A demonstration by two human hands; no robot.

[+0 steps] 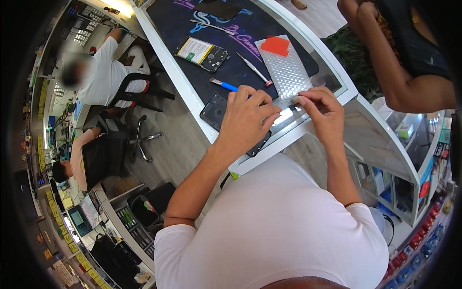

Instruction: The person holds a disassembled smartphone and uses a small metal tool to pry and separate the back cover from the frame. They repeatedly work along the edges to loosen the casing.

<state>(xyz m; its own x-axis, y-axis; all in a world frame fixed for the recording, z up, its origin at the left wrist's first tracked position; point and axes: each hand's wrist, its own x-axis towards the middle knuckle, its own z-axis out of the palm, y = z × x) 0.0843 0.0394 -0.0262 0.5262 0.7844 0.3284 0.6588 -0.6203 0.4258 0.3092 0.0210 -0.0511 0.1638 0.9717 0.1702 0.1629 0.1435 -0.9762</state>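
A thin clear strip (288, 111) is pinched between the fingertips of the left hand (248, 118) and the right hand (323, 113), its long axis running left to right above the near counter edge (269, 149). Under the left hand lies a dark phone (214, 110), its length pointing from far left to near right. Farther off lie a bubble-wrap bag (285, 70), a blue-handled screwdriver (222, 85) and an opened phone (202, 53).

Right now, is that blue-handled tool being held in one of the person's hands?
No, the blue-handled tool lies on the dark mat beside the left hand, which grips nothing of it.
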